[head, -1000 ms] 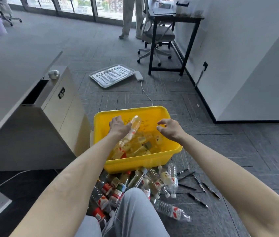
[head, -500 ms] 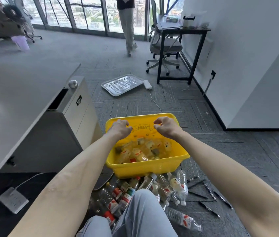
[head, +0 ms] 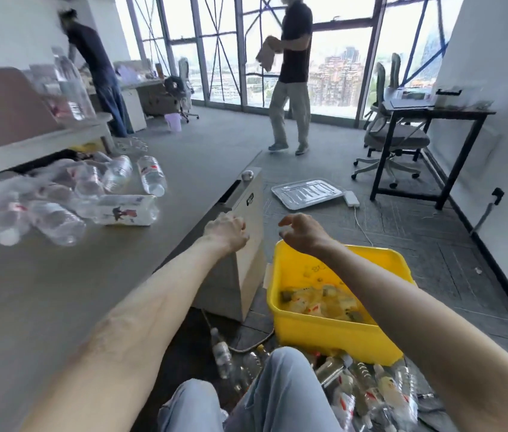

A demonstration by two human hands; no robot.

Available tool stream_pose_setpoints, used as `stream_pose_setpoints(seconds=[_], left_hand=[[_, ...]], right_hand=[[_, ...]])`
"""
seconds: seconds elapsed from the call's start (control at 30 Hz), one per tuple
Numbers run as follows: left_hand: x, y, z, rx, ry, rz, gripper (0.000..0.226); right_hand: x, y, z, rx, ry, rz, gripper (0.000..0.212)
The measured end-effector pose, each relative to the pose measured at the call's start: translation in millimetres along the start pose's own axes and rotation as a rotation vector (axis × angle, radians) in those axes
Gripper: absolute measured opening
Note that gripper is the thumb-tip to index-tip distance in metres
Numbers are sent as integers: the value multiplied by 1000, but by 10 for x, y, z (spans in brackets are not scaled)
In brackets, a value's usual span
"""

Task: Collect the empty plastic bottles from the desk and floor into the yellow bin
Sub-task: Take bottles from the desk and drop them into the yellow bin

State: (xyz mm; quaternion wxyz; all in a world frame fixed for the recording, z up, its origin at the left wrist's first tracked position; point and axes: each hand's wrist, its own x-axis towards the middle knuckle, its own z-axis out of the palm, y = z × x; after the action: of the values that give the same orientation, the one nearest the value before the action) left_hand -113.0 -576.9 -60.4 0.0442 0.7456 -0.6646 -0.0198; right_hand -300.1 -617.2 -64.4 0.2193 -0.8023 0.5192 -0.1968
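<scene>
Loosely curled, empty hands [head: 226, 230] [head: 302, 232] by yellow bin [head: 333, 336], cabinet [head: 248, 282] alongside, bottles [head: 125, 210] across desk [head: 59, 291]

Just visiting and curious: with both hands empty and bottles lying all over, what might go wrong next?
The bottles on the desk lie on their sides in a loose pile; pulling one may send others rolling off the edge. The floor bottles crowd the person's knee beside the yellow bin, so shifting a leg could crush or scatter them.
</scene>
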Motion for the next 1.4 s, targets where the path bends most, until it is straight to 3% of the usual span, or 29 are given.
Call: stream_pose_setpoints(seconds=[0.27, 0.57, 0.97, 1.13, 1.27, 1.4], left_hand=[[-862, -1092, -698, -57, 241, -154, 34], [-2119, -2294, -902, -47, 382, -412, 28], [-2950, -3272, -998, -71, 515, -609, 31], [-2941, -3449, -922, -123, 481, -669, 29], [-2737, -3500, -878, -201, 469, -687, 28], [-2392, -3469, -790, -256, 428, -715, 30]], right_hand=[[50, -1419, 446, -25, -33, -299, 31], [31, -2887, 1210, 10, -62, -566, 36], [479, -3840, 1952, -154, -185, -463, 89], [485, -3828, 2079, -124, -172, -422, 89], [540, -3789, 2093, -79, -166, -419, 71], [505, -3758, 1977, 47, -88, -381, 70]])
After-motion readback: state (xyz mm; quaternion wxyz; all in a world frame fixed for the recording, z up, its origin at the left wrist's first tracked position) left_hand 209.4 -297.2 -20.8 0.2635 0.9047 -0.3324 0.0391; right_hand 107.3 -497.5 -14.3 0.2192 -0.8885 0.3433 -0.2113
